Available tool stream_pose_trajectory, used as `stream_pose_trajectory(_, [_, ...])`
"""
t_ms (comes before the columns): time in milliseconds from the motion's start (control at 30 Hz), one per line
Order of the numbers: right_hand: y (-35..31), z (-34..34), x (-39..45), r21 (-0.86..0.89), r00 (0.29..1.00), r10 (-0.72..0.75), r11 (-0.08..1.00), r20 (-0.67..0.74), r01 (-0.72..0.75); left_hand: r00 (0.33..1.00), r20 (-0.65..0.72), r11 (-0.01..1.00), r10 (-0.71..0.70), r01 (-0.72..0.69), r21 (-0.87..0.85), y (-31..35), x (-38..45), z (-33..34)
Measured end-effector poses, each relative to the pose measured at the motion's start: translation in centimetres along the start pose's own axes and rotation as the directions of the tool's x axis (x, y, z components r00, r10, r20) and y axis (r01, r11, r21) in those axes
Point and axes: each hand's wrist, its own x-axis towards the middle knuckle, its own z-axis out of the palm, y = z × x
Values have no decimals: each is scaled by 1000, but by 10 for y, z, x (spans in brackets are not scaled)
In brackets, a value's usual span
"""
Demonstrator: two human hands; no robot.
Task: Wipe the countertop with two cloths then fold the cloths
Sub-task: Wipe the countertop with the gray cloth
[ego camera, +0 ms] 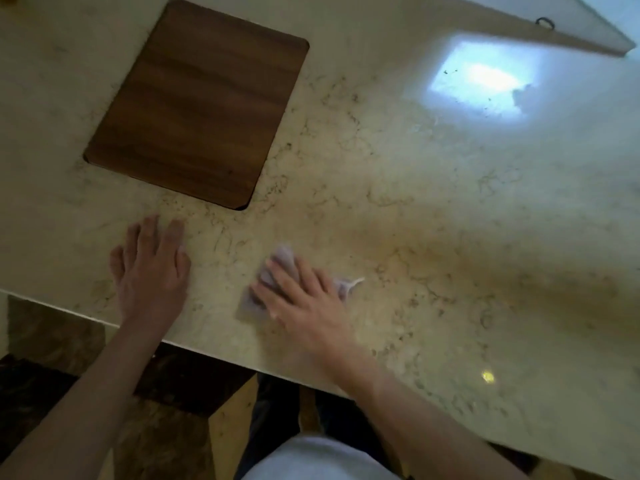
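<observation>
A cream, veined stone countertop (433, 209) fills most of the view. My right hand (304, 299) lies flat on a small pale grey cloth (282, 261) near the counter's front edge, fingers spread and pressing it down; a loose corner of the cloth sticks out to the right. The hand and cloth are blurred. My left hand (150, 268) rests flat on the bare counter to the left, fingers apart, with nothing under it that I can see. Only one cloth is in view.
A dark wooden board (197, 102) sits set into the counter at the back left. Bright window light reflects at the back right (485, 77). The counter's front edge runs diagonally below my hands, with patterned floor beneath. A pale ledge with a ring handle (545, 22) lies at the far right.
</observation>
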Motion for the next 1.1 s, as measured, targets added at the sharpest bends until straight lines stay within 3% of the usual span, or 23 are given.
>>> stream_pose_trajectory(67, [-11, 8, -53, -13, 984, -165, 986, 74, 167, 998, -30, 998, -47, 46, -35, 11, -3, -2])
stream_pose_trajectory(100, [4, 6, -72, -17, 983, -164, 986, 80, 166, 998, -31, 997, -50, 48, -60, 20, -6, -2])
stream_pose_trajectory(133, [29, 0, -86, -43, 994, -95, 994, 61, 98, 999, -18, 996, -29, 28, -84, 32, -11, 0])
stream_pose_trajectory(200, [95, -17, -101, -98, 979, 202, 975, -3, -201, 997, 34, 994, 74, -72, -79, 55, -24, 8])
stream_pose_trajectory(300, [183, -52, -81, -46, 770, 625, 772, -126, -634, 989, 72, 992, 126, -124, -33, 72, -38, 22])
stream_pose_trajectory(367, [187, -62, -41, -4, 678, 718, 686, -156, -727, 992, 70, 994, 106, -104, -26, 72, -37, 22])
stream_pose_trajectory(433, [151, -56, -10, 15, 749, 640, 762, -171, -647, 991, 80, 994, 106, -104, -24, 71, -38, 19])
stream_pose_trajectory(533, [67, -20, -10, -6, 954, 288, 957, -77, -290, 991, 88, 994, 102, -99, -39, 75, -39, 17])
stream_pose_trajectory(600, [27, 2, -47, -12, 996, 82, 997, -45, -82, 992, 88, 995, 92, -90, -32, 75, -40, 15])
stream_pose_trajectory(667, [21, 13, -107, 8, 998, 67, 998, -18, -67, 991, 100, 996, 87, -84, -37, 74, -40, 16])
stream_pose_trajectory(733, [54, 10, -174, -26, 984, 175, 984, -40, -176, 991, 111, 996, 78, -71, -63, 74, -40, 16])
stream_pose_trajectory(800, [117, -3, -231, -54, 907, 416, 906, -58, -419, 992, 101, 996, 76, -70, -60, 76, -40, 16])
stream_pose_trajectory(833, [151, -13, -249, -24, 819, 568, 820, -86, -571, 992, 94, 996, 79, -74, -52, 77, -40, 15])
stream_pose_trajectory(900, [204, -33, -253, 84, 544, 823, 561, -163, -824, 993, 86, 996, 80, -77, -39, 77, -40, 16])
stream_pose_trajectory(933, [221, -40, -239, 135, 404, 897, 430, -182, -893, 993, 84, 997, 78, -76, -33, 78, -40, 17])
stream_pose_trajectory(967, [230, -43, -218, 165, 309, 930, 342, -197, -925, 993, 84, 997, 78, -76, -25, 77, -39, 18])
stream_pose_trajectory(1000, [230, -45, -193, 174, 281, 936, 319, -213, -931, 994, 82, 997, 76, -74, -21, 77, -39, 19])
stream_pose_trajectory(1033, [225, -45, -167, 170, 307, 922, 350, -237, -921, 994, 73, 997, 77, -76, -18, 78, -39, 19])
stream_pose_trajectory(1100, [195, -38, -123, 150, 463, 844, 512, -269, -846, 995, 56, 996, 88, -87, -8, 82, -40, 17])
